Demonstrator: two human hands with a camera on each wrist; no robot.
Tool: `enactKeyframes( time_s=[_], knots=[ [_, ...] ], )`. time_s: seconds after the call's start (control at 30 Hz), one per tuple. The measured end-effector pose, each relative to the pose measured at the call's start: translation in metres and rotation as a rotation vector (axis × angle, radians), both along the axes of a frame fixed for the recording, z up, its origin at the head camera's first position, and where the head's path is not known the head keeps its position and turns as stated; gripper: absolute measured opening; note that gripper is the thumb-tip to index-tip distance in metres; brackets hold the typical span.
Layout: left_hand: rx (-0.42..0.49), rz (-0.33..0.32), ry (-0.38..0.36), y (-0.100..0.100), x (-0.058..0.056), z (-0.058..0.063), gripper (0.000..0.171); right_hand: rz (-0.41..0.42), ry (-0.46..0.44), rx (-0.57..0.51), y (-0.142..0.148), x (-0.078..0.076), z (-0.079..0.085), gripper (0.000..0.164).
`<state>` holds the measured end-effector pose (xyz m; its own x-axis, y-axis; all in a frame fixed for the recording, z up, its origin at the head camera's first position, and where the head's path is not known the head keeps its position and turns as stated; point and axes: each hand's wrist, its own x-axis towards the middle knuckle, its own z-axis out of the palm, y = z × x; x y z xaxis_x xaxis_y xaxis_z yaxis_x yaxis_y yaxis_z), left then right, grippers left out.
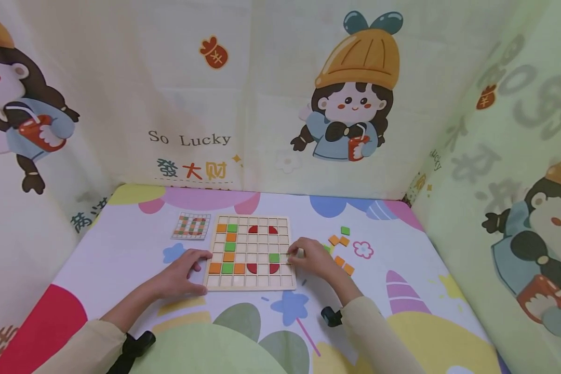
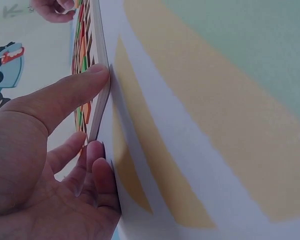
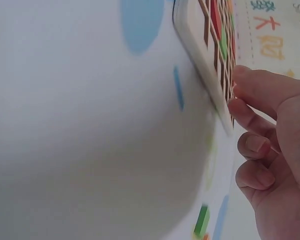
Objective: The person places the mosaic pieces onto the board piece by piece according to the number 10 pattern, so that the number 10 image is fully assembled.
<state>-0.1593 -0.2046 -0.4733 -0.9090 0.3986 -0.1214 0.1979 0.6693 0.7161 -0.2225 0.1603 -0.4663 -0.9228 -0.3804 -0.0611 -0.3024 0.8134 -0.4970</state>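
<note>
A wooden grid board lies flat on the table. Orange and green square tiles and several red rounded pieces sit in its cells. My left hand rests against the board's left side, thumb by the near corner and forefinger farther up. In the left wrist view, the thumb touches the board edge with the other fingers loosely bent below it. At the right edge is my right hand, thumb and forefinger drawn close together over the outer cells, beside a green tile. I cannot tell whether a tile is between them.
A small printed pattern card lies left of the board's far corner. Loose orange tiles and green tiles are scattered right of the board, partly behind the right hand. Printed cloth walls enclose the table at the back and both sides.
</note>
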Motion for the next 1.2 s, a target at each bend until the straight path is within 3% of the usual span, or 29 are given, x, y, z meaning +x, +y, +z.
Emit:
enactKeyframes(
  time_s=[0.3,0.67,0.97,1.2],
  knots=[
    [-0.015,0.012,-0.011,0.0,0.001,-0.003,0.078,-0.087,0.055,-0.021,0.045,0.011,-0.001,0.014],
    [-0.013,0.012,-0.002,0.0,0.0,-0.002,0.078,-0.104,0.111,0.007,0.101,0.021,-0.001,0.021],
    [-0.008,-0.003,0.008,0.0,0.002,0.001,0.078,-0.19,0.102,0.042,0.114,0.024,-0.007,0.027],
    [-0.018,0.013,-0.001,0.0,0.002,0.0,0.079,-0.257,-0.003,0.079,0.111,0.018,-0.008,0.027]
  ],
)
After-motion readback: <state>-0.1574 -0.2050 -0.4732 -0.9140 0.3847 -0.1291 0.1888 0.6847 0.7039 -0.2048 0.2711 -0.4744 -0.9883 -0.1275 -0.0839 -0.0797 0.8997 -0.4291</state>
